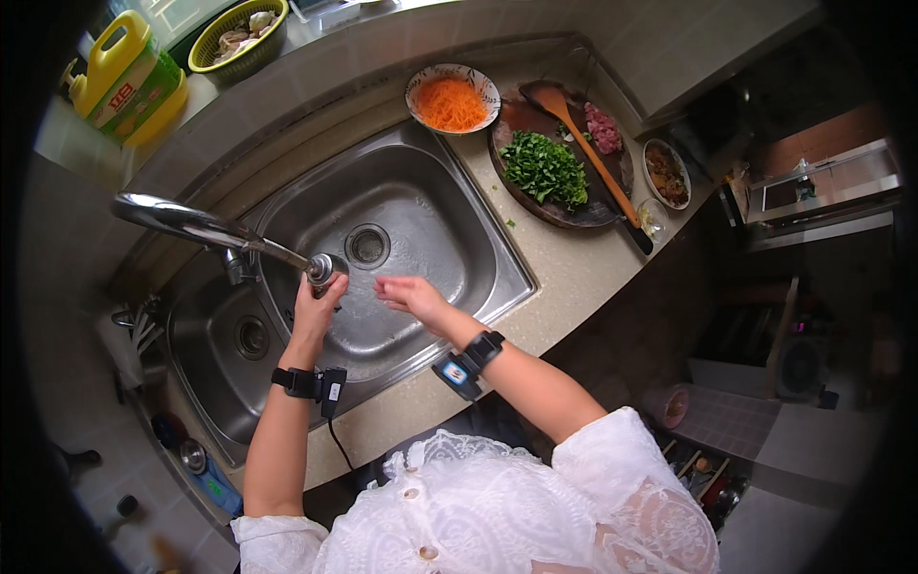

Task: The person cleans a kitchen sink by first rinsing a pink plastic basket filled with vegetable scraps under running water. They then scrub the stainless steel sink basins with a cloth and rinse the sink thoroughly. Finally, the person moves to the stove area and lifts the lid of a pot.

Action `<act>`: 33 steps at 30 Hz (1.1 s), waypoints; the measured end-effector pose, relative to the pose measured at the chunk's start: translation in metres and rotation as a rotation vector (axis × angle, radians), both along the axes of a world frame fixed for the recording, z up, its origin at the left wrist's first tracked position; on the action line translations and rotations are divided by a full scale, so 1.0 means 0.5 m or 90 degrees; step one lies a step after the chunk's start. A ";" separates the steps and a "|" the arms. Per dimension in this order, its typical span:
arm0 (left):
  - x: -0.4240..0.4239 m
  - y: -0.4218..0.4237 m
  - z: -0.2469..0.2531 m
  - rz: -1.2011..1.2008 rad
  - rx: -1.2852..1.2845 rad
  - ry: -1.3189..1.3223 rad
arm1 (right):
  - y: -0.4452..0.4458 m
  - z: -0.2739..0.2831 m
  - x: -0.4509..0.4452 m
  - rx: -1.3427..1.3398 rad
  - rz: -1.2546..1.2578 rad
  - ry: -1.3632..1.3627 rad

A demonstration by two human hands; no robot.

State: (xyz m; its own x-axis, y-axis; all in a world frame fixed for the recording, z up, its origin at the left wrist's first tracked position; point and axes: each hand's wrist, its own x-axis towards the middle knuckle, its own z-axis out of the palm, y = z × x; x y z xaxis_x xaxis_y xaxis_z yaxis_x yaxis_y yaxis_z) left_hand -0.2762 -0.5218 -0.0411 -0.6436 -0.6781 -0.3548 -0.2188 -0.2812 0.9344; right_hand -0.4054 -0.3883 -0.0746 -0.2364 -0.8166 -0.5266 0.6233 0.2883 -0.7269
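My left hand (pixel 317 305) grips the spray head (pixel 328 270) of a chrome pull-out kitchen faucet (pixel 186 219), above the larger basin of a stainless steel double sink (pixel 459 308). To its right, over the same basin, my right hand (pixel 405 293) holds nothing; its fingers are slightly curled and apart from the spray head. A round drain strainer (pixel 368 246) lies in the basin floor beyond both hands. Water wets the basin. Each wrist wears a black strap with a small device.
Right of the sink, a patterned bowl of shredded carrot (pixel 452 102) stands beside a round chopping board (pixel 531 208) with chopped greens (pixel 546 168), minced meat (pixel 602 129), a wooden spatula (pixel 592 154) and a black-handled knife (pixel 637 237). A yellow detergent jug (pixel 129 79) and a green basket (pixel 240 46) stand on the ledge.
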 end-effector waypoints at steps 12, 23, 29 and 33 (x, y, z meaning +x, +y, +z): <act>-0.079 -0.012 0.009 -0.117 -0.022 0.013 | 0.311 -0.016 -0.188 0.081 0.237 1.147; 0.007 -0.010 0.033 -0.275 -0.020 0.021 | 0.313 -0.018 -0.084 0.134 0.202 1.093; -0.035 -0.012 0.017 -0.227 0.005 0.048 | 0.264 -0.018 -0.019 0.029 0.430 1.033; -0.068 -0.035 -0.001 -0.159 -0.084 0.027 | 0.215 -0.017 -0.086 0.233 0.548 1.045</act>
